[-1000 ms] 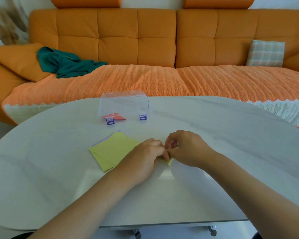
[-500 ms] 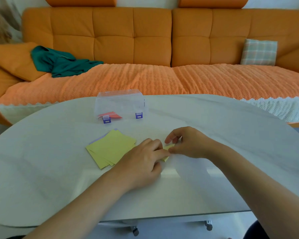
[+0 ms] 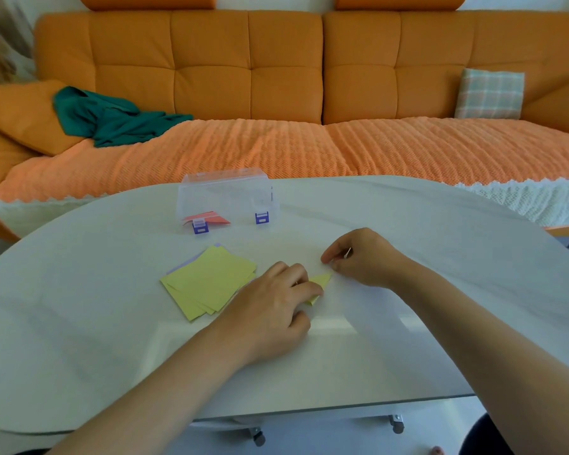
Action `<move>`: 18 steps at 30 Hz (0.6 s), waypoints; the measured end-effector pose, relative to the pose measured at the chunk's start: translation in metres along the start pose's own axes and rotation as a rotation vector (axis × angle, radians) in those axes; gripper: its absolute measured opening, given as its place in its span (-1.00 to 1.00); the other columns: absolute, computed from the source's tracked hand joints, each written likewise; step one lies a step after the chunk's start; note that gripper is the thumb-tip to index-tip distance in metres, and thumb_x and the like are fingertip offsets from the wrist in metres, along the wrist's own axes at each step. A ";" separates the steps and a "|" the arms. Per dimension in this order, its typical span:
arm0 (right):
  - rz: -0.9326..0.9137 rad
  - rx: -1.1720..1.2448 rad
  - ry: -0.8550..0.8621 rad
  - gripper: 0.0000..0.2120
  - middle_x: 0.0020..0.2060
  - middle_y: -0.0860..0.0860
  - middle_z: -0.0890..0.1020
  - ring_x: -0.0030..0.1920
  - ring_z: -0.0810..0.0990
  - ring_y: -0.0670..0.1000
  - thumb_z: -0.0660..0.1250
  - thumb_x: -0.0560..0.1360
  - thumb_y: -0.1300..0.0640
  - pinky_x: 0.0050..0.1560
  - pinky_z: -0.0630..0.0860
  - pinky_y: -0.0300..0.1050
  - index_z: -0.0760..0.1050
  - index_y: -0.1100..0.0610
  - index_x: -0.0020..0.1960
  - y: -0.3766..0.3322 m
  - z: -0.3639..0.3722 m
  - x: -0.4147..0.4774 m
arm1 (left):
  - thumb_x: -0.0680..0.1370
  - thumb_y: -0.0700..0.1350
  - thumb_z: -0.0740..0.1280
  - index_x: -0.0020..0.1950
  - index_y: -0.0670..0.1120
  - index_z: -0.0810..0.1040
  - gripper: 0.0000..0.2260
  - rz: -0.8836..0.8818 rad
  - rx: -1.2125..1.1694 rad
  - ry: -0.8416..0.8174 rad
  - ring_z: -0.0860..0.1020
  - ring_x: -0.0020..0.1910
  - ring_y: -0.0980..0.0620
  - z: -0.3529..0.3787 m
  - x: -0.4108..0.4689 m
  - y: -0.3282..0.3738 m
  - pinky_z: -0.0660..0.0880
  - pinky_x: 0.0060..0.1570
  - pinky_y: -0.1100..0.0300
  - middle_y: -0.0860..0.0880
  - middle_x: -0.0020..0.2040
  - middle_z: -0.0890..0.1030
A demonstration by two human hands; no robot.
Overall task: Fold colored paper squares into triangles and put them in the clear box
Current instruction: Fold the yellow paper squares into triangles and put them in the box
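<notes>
Pressing on the folded yellow paper, the left hand covers most of it, fingers only lightly bent. The right hand keeps curled fingers at the paper's far tip; whether it pinches it I cannot tell. A stack of yellow squares lies just left on the bench. Behind stands the clear box, a red triangle inside.

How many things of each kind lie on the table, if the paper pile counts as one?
Clear box: 1
Pile of paper squares: 1
Yellow paper being folded: 1
Red folded paper inside the box: 1
Total: 4
</notes>
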State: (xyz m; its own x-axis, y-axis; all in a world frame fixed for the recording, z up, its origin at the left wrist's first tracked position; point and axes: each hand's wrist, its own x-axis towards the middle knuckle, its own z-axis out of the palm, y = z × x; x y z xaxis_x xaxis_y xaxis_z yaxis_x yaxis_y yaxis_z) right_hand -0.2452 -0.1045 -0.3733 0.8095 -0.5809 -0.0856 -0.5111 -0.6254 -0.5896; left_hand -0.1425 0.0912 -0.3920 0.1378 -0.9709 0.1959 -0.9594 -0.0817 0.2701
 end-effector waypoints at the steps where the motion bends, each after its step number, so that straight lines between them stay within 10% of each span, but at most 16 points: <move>1: 0.001 -0.006 0.019 -0.72 -0.25 -0.14 0.60 -0.25 0.55 -0.12 0.36 0.53 0.16 -0.38 0.36 -0.46 0.64 -0.20 -0.21 0.002 0.001 0.000 | 0.47 -0.05 0.09 0.31 0.06 0.51 -0.56 -0.001 0.002 0.001 0.31 0.08 0.10 0.000 0.000 0.000 0.43 0.09 0.09 0.11 0.11 0.42; 9: -0.003 0.022 -0.036 -0.70 -0.09 -0.18 0.53 -0.16 0.52 -0.17 0.53 0.33 -0.16 -0.22 0.35 -0.34 0.57 -0.22 0.03 0.006 0.011 -0.008 | 0.48 -0.06 0.14 0.37 0.09 0.48 -0.55 -0.009 0.006 0.008 0.32 0.07 0.09 0.002 0.001 0.001 0.37 0.02 0.21 0.11 0.08 0.41; 18: 0.002 0.054 -0.050 -0.71 -0.10 -0.14 0.52 -0.21 0.50 -0.15 0.57 0.34 -0.08 -0.23 0.39 -0.30 0.58 -0.22 0.02 0.001 0.009 -0.009 | 0.48 -0.08 0.19 0.29 0.07 0.52 -0.61 -0.008 -0.089 0.007 0.33 0.16 0.14 0.003 -0.010 -0.002 0.33 0.11 0.28 0.12 0.15 0.41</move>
State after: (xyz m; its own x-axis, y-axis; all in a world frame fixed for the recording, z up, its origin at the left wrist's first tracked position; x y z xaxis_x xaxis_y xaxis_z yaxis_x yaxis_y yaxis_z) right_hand -0.2504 -0.0953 -0.3806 0.8226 -0.5545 -0.1260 -0.4974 -0.5942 -0.6321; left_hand -0.1429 0.1004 -0.3969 0.1469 -0.9688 0.1997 -0.9325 -0.0683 0.3546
